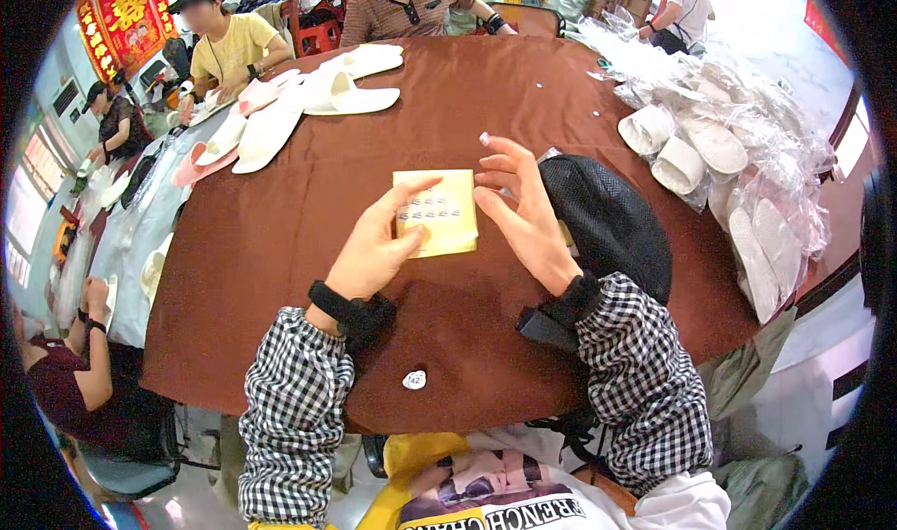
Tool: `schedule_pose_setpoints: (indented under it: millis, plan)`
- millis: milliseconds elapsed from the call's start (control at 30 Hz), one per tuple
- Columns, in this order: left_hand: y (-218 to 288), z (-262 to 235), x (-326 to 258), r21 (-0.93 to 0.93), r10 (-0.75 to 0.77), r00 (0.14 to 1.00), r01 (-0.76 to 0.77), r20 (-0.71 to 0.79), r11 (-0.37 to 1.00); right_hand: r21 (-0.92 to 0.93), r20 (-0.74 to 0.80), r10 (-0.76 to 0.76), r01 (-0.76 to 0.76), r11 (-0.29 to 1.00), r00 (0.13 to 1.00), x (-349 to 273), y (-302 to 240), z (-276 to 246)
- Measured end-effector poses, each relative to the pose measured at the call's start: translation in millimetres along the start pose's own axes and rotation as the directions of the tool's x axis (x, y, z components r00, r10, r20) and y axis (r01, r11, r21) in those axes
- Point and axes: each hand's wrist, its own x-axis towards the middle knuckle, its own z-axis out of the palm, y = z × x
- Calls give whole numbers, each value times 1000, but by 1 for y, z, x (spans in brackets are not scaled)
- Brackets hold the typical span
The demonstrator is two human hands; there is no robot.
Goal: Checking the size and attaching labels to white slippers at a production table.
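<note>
Broad table under a smooth brown cloth (pixel 280 250), its near edge curving just ahead of the worker. Far left on it, a loose spread of white open-toed slippers (pixel 350 96) with pink ones among them; right side, a heap of white slippers in clear plastic wrapping (pixel 715 147). Beyond the far edge sit a person in a yellow shirt (pixel 234 44) and a person in a brown striped shirt (pixel 397 12); a red and gold wall hanging (pixel 129 14) is up at the far left. Worker's forearms in black-and-white checked sleeves (pixel 297 409). Left hand (pixel 366 248) lies over the pad's left part, thumb and forefinger spread well apart on it; whether any finger goes beneath, I cannot tell. Right hand (pixel 529 208) is raised just beside the pad's right edge, fingers loosely parted, thumb away from them (a small pale speck shows at one fingertip, too small to identify). Close on its right, a black mesh cap (pixel 607 217). The thing between the hands: a flat, roughly square yellow paper pad (pixel 448 236), lying on the cloth, rows of small dark printed marks across its face, partly covered by fingers. Nearer the worker, one round white sticker (pixel 414 380).
</note>
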Motion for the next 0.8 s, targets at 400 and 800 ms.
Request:
schedule_pose_setpoints:
  millis: [400,800]
  plan:
    - [0,-13,1,-93,-168,982,160,-87,983,85,142,176,-190,978,974,-7,8,1]
    - [-1,-2,1,-46,6,983,-15,-185,999,38,163,141,-149,988,976,-12,11,9]
